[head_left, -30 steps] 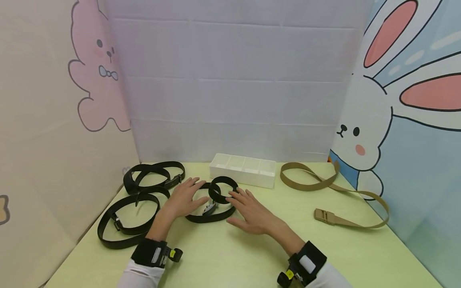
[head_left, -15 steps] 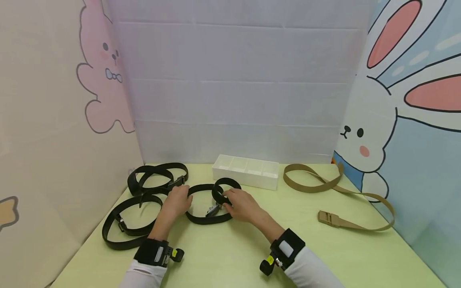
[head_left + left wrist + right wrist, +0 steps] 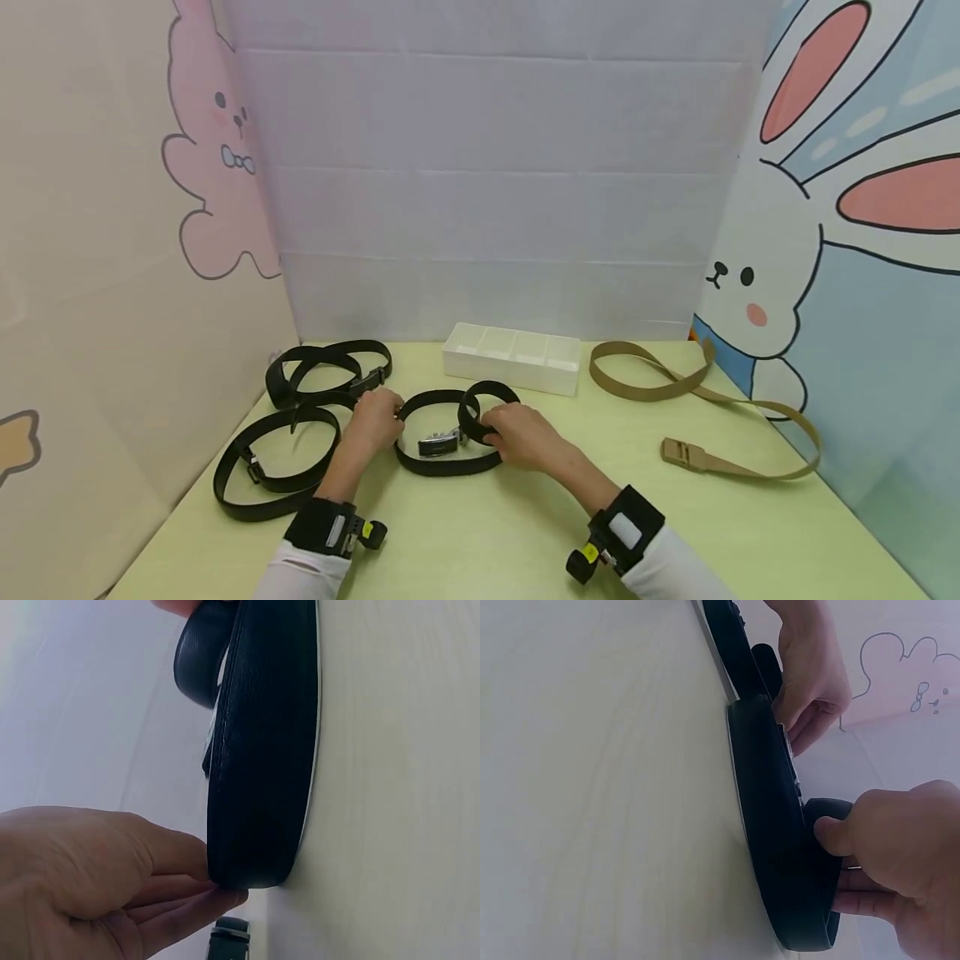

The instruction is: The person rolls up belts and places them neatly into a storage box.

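Note:
A black leather belt with a silver-edged buckle stands on edge in the middle of the table, coiled into a wide loop with a smaller loop at its right. My left hand pinches the wide loop's left end; in the left wrist view its thumb and fingers meet around the belt. At the other end, my right hand grips the smaller loop. The right wrist view shows the right thumb on that loop, with the other fingers partly hidden behind it.
Two more coiled black belts, one at the back left and one nearer, lie left of my left hand. A white compartment box stands behind the held belt. A tan webbing belt spreads along the right side. Fabric walls enclose the table.
Both hands were spread over the belt; their fingers have since closed on its two ends. The belt has shifted slightly right and toward me, and its buckle has turned.

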Demonstrator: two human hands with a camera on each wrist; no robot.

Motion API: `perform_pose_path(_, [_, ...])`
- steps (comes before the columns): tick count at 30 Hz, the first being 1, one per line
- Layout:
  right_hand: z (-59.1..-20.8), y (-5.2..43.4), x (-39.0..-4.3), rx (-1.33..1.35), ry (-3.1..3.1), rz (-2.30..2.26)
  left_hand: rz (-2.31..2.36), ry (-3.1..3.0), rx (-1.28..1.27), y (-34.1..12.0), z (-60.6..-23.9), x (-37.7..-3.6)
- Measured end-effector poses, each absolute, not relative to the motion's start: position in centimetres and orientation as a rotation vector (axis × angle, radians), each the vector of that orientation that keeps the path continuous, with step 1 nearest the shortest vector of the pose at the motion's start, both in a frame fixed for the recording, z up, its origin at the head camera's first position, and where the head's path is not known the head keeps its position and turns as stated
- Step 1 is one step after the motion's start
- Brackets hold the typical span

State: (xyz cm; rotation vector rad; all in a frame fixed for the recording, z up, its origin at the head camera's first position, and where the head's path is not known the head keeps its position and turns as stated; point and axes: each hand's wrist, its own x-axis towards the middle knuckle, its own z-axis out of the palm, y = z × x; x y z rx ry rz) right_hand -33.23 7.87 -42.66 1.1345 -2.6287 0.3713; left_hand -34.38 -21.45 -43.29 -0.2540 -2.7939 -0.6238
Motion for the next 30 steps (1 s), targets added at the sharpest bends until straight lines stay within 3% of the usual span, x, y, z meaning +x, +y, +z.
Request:
perform_pose_path(15, [-42.7, 17.4, -30.1, 1.193, -2.539, 0.442, -0.791, -2.889, -0.445, -17.7, -42.9, -33.3])
perform_pose_path(30, [-42.5, 17.6, -29.0, 1.190, -2.653, 0.281, -0.654, -2.893, -0.502, -17.6, -43.0, -33.3])
